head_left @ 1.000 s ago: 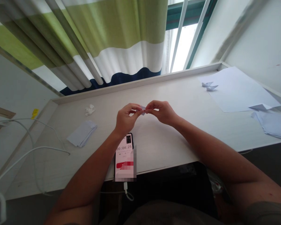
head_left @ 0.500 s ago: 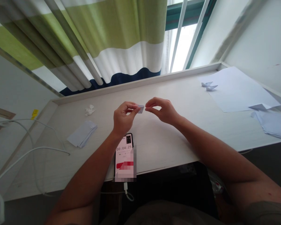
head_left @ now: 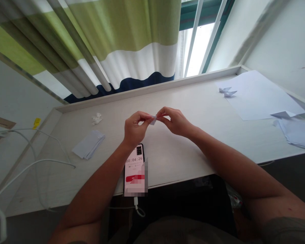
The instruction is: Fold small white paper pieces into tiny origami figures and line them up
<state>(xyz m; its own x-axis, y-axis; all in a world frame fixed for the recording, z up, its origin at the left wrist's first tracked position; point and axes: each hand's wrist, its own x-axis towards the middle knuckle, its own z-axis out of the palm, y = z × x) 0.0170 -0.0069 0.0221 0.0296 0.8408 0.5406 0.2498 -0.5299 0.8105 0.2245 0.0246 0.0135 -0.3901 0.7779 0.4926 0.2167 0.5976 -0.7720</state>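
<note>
Pinching folded paper (head_left: 153, 120) between hands (head_left: 134, 129) (head_left: 176, 121); paper boats (head_left: 230, 93) on sheet (head_left: 259, 101)

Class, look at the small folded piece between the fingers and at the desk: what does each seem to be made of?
The folded piece looks like thin white paper, matte, with crisp creases. The desk seems to be laminated board, smooth and pale with faint grain, though its core cannot be seen.

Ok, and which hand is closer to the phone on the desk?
Left. The left hand is right at the phone's far end, its wrist almost over it, while the right hand is farther away, beyond the phone and off to its right.
</note>
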